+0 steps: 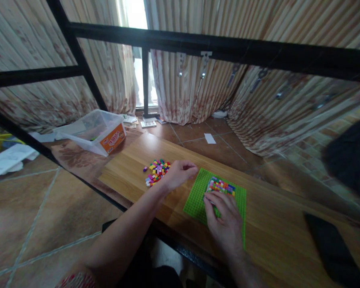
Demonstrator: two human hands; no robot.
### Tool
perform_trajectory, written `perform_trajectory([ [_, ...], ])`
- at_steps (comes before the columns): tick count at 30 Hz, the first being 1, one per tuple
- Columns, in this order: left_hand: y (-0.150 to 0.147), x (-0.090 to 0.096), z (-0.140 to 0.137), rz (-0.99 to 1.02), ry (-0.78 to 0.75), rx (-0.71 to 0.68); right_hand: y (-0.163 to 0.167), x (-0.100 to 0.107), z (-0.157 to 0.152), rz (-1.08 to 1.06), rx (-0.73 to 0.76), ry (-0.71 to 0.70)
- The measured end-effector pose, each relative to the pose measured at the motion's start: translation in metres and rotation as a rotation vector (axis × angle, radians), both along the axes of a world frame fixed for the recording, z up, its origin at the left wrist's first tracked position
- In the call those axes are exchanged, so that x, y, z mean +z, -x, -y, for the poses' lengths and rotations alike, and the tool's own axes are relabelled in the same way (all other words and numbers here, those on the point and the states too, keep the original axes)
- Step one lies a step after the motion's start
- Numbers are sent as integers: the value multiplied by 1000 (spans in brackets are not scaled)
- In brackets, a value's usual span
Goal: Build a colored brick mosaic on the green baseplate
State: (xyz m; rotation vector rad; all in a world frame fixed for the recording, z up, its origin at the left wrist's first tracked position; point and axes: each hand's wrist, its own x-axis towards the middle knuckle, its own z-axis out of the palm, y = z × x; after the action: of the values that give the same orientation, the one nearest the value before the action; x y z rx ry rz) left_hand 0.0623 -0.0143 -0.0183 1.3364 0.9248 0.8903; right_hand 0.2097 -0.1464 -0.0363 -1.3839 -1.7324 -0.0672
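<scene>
Left arm: I wore a red sleeve flecked with white or pale grey, a busy, mottled pattern. Only a scrap showed at the bottom edge; whether knit or print, I could not tell. Its border lay close to my elbow, and from there the left forearm was bare down through the wrist to the left hand. Right side: forearm bare as far as the frame took it, right hand bare, fingers uncovered, nails too small to make out. Below: my legwear was black or nearly so, its cut lost in shadow.
</scene>
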Motion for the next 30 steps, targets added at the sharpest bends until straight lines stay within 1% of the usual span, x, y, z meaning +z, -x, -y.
perform_trajectory([
  [2, 12, 2, -11, 5, 2, 165, 15, -5, 2, 6, 65, 77],
  [3, 17, 2, -15, 21, 7, 219, 22, -8, 2, 5, 84, 119],
  [5, 24, 2, -20, 44, 17, 286, 35, -14, 0, 1, 101, 180],
  [7, 27, 4, -22, 63, 24, 310, 44, -19, -5, 3, 98, 220],
  [13, 31, 16, -17, 128, 39, 283, 63, -26, -22, 34, 83, 329],
  [17, 34, 17, -15, 117, 19, 275, 74, -28, -31, 88, 10, 404],
  [20, 36, 16, -14, 91, 10, 268, 83, -29, -39, 110, -74, 451],
  [23, 36, 16, -13, 79, -4, 248, 91, -31, -45, 111, -130, 448],
  [27, 32, 17, -12, 47, -33, 223, 95, -36, -50, 110, -133, 404],
  [30, 30, 16, -12, 25, -58, 209, 96, -37, -51, 111, -137, 438],
])
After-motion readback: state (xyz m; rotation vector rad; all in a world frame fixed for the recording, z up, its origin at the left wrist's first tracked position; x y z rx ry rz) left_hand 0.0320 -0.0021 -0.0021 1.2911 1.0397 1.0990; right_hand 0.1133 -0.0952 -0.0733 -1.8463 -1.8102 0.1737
